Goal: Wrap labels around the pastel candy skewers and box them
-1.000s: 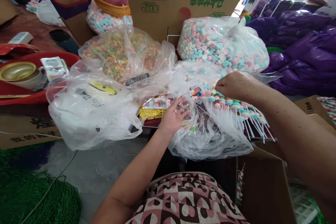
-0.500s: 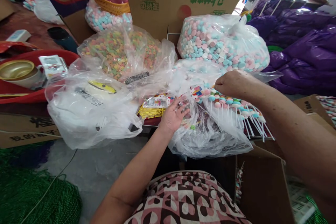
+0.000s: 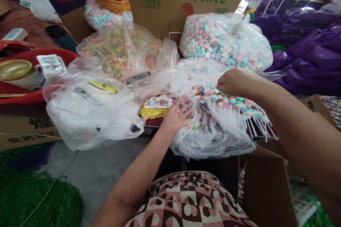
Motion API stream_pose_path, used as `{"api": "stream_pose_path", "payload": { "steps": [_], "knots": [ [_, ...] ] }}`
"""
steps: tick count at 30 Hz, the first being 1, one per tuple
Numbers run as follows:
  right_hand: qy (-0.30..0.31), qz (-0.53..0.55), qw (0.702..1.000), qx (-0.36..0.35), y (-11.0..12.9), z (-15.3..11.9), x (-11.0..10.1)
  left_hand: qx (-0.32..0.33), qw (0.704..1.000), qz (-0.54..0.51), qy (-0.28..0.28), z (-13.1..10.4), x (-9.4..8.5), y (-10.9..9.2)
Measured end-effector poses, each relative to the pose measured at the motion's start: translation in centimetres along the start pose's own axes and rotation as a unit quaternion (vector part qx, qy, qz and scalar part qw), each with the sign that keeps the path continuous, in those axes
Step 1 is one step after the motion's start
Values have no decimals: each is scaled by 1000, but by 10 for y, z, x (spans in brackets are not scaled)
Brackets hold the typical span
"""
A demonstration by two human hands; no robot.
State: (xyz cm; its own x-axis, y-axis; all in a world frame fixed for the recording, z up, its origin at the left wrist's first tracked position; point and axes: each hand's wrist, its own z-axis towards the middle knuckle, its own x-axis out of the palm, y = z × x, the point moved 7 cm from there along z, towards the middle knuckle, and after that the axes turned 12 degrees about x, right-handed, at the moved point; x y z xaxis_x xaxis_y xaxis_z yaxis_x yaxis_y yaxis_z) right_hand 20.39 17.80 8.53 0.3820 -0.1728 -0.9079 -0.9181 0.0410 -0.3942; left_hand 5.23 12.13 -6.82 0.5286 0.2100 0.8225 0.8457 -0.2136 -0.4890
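Observation:
My left hand is palm up, its fingers loosely spread against a clear wrapper printed in red, white and blue. Whether any finger grips that wrapper is unclear. To the right, my right hand is closed above the marshmallow skewers; whatever its fingers pinch is hidden. These skewers lie in a row, with pink, blue and white pieces and white sticks pointing toward me. Under them and my left fingers spreads a crumpled clear plastic bag. Beside my left hand lie flat printed packets and yellow twist ties.
Behind stand a bag of pink and blue marshmallows, a bag of colourful gummies and a cardboard box. A white plastic bag and a red basin are left. An open carton sits below right.
The view has shifted very slightly. Both hands keep nearly the same place and pose, and the skewers and bags lie as before.

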Motion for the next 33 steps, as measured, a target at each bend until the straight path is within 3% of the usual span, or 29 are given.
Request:
{"api": "stream_pose_path", "payload": {
  "steps": [11,23,33],
  "knots": [
    [-34,-52,998,-14,5,11,-1,-4,1000,9,7,1,2,0],
    [-13,-22,999,22,-9,12,4,-8,1000,4,-5,0,3,0],
    [7,-2,1000,-16,6,0,0,-8,1000,4,-2,2,-1,2]
  ]
}}
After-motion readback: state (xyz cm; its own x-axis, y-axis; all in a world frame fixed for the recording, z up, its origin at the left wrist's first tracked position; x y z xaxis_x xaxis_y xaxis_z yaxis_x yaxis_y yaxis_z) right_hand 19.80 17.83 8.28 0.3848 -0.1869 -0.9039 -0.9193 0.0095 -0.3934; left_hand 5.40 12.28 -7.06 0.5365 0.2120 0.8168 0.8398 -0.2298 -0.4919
